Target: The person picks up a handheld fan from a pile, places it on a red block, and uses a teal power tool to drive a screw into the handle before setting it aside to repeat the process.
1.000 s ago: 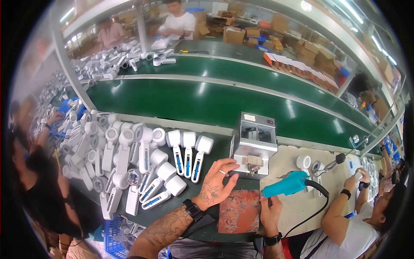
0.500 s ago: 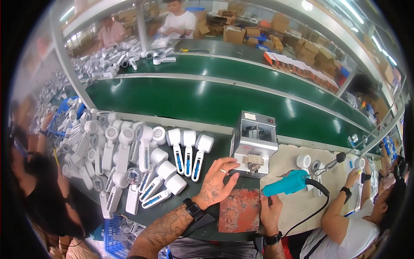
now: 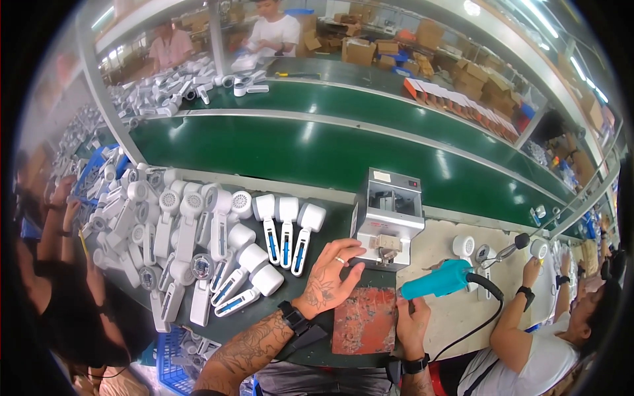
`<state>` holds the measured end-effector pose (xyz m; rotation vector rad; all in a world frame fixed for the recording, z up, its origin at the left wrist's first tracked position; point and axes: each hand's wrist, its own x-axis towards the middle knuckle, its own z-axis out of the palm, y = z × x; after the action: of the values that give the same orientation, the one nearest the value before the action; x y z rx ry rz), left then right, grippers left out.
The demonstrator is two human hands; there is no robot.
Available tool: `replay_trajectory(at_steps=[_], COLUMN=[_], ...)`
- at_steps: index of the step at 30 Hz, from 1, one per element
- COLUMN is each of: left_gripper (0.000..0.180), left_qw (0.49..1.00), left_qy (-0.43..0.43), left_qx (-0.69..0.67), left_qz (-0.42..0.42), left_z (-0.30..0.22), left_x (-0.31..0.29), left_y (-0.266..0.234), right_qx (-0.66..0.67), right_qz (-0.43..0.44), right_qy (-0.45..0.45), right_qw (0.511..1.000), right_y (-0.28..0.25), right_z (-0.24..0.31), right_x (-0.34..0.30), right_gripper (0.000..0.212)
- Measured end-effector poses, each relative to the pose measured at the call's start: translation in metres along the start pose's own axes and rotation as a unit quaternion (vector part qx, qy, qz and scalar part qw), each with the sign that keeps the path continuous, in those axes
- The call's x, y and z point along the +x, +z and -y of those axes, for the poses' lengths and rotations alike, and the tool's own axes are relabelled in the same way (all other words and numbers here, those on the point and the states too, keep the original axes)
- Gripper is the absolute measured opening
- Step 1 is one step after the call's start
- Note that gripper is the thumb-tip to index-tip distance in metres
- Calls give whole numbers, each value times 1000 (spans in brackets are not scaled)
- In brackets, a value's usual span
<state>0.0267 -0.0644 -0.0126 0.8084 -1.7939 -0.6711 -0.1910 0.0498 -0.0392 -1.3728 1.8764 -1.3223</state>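
From where I stand, the left hand (image 3: 329,280) hovers over or rests on the bench (image 3: 310,350), its fingers loosely bent, thumb apart from the forefinger, with nothing between them. Its fingertips are at the near left corner of a grey screw feeder (image 3: 389,228); contact with it I can't make out. The right hand (image 3: 412,325) is up against the underside of a teal electric screwdriver (image 3: 432,282), thumb by its left end; the tool hides the other fingers, so how tightly they close I can't tell. A black cable (image 3: 495,294) curves down from the tool's right end. Between the wrists lies a worn red pad (image 3: 364,323). Left of the feeder stretches a heap of white round-headed units (image 3: 188,231), several showing blue strips in their handles.
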Motion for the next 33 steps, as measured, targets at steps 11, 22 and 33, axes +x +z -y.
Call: replay_trajectory(at_steps=[11,22,33], left_gripper=[30,29,29], left_qw=[1000,1000,1000], left_qy=[1,2,3], left_qx=[7,13,17], left_qz=[2,0,1], left_z=[0,3,0], left_x=[-2,-4,-3], left_y=[-1,0,0], right_qx=[-34,-22,-11], right_qz=[-3,6,4], right_qy=[-38,14,-9], right_qw=[999,1000,1000], right_y=[-1,0,-3], right_z=[-6,-8,-10], right_x=[-3,-3,-3], right_gripper=[15,12,13])
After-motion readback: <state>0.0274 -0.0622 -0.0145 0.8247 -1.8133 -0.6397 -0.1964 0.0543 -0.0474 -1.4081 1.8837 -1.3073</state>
